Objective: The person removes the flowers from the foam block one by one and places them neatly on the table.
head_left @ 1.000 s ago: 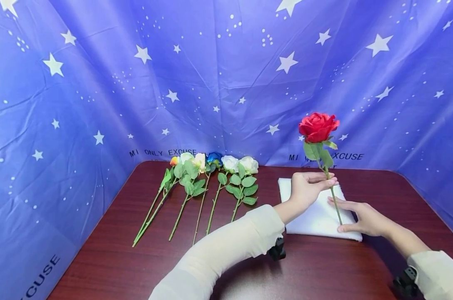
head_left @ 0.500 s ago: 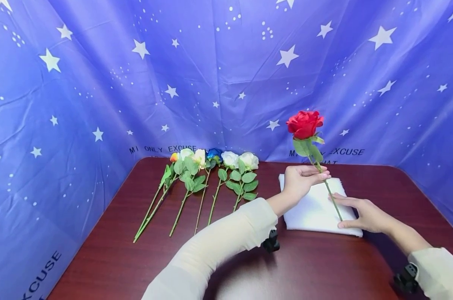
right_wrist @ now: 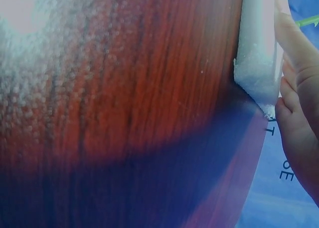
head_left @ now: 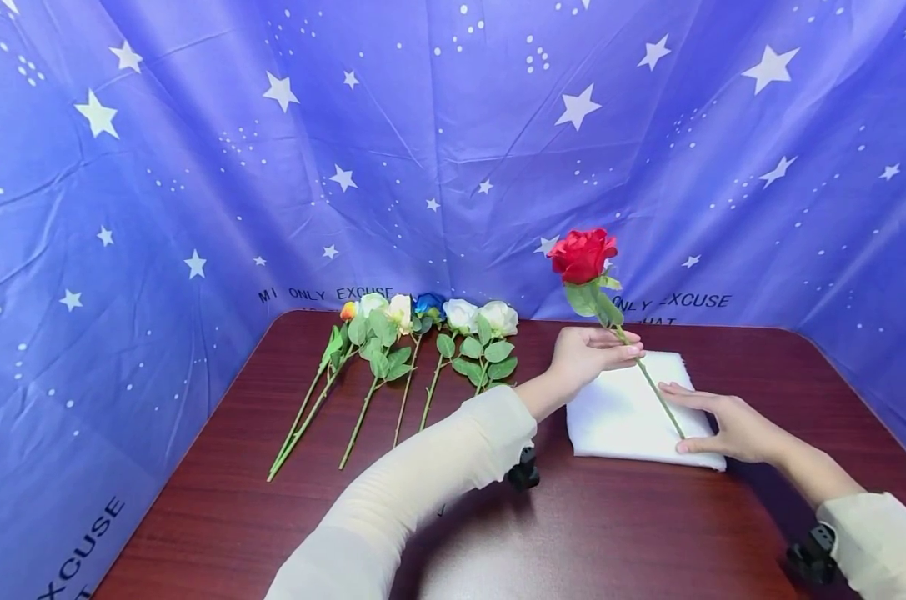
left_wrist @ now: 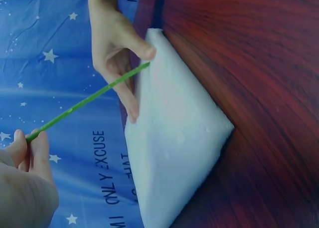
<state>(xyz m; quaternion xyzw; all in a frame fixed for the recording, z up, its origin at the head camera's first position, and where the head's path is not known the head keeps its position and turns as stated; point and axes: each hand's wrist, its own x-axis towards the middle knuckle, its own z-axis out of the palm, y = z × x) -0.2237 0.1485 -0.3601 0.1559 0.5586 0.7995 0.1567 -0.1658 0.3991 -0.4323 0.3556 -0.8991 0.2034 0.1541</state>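
A red rose (head_left: pixel 583 256) leans to the left above the white pad (head_left: pixel 610 425), its leafy stem slanting down to the right. My left hand (head_left: pixel 586 360) pinches the stem between thumb and fingers below the leaves; the left wrist view shows this grip on the green stem (left_wrist: pixel 89 98). Fingers spread, my right hand (head_left: pixel 739 429) rests at the pad's right side. Its thumb lies close to the stem's lower end, which meets the pad. In the right wrist view, part of the right hand (right_wrist: pixel 304 88) shows along the pad's edge.
Several roses lie in a row on the left of the dark red table (head_left: pixel 573 533), including a blue rose (head_left: pixel 428 307) and white roses (head_left: pixel 499 318). The left sleeve (head_left: pixel 422 458) covers some stem ends. A blue star-printed curtain (head_left: pixel 437 150) encloses the table.
The rose's head has swung left and tilted as my left hand moved left with the stem. The stem's lower end stays near the right thumb; the right hand has hardly moved.
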